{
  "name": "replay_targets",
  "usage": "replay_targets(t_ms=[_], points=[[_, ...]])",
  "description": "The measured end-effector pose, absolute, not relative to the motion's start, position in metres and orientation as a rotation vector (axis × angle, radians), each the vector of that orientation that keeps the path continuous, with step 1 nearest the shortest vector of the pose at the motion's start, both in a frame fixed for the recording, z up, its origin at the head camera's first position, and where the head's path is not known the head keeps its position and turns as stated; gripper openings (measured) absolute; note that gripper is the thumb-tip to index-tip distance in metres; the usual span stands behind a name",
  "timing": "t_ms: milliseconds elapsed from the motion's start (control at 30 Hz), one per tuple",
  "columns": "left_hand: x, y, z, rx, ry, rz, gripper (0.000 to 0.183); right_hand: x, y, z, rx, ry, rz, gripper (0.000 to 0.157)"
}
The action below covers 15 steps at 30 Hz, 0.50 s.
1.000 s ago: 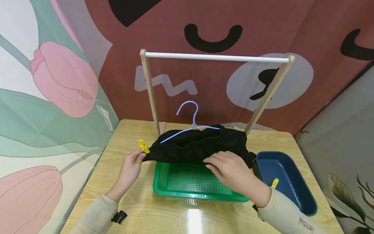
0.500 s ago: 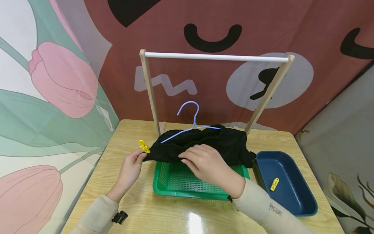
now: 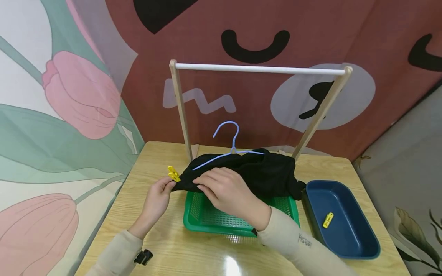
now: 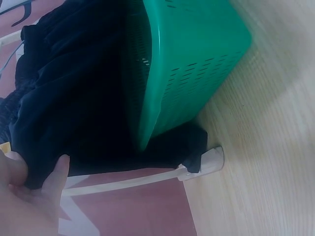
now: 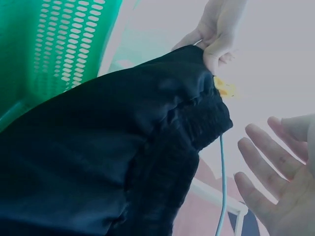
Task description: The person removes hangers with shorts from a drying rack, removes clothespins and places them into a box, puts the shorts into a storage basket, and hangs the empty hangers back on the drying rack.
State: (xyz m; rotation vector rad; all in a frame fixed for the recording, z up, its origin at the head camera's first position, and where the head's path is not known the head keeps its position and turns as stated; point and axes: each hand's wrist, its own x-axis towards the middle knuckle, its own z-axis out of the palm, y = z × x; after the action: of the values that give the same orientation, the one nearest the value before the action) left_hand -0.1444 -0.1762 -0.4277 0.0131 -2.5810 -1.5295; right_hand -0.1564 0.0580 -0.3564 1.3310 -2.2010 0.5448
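Note:
Black pants with a gathered elastic waistband are spread over the back of a green basket. A light blue hanger stands up from the waistband, its lower part hidden in the cloth. My left hand pinches the left corner of the pants between thumb and fingers. Just above those fingertips a yellow clothespin is clipped at that corner. My right hand is over the front of the pants, left of the middle. In the right wrist view its fingers are spread, apart from the cloth, holding nothing.
A wooden rack with a white bar rises behind the pants. At the right of the table stands a dark blue tray with another yellow clothespin in it. A printed curtain hangs behind.
My right hand has moved leftward across the front of the pants, toward the left hand. The left hand keeps its pinch on the corner. The clothespin in the tray has come fully into view.

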Motion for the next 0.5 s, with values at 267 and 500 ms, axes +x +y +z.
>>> replay_targets(t_ms=[267, 500], points=[[-0.14, -0.177, -0.427, -0.024, -2.561, -1.577, 0.021, -0.156, 0.029, -0.346, 1.306, -2.121, 0.559, 0.015], [-0.139, -0.179, -0.429, -0.043, -2.559, -1.571, 0.021, -0.157, 0.005, -0.339, 1.264, -2.183, 0.607, 0.02]])
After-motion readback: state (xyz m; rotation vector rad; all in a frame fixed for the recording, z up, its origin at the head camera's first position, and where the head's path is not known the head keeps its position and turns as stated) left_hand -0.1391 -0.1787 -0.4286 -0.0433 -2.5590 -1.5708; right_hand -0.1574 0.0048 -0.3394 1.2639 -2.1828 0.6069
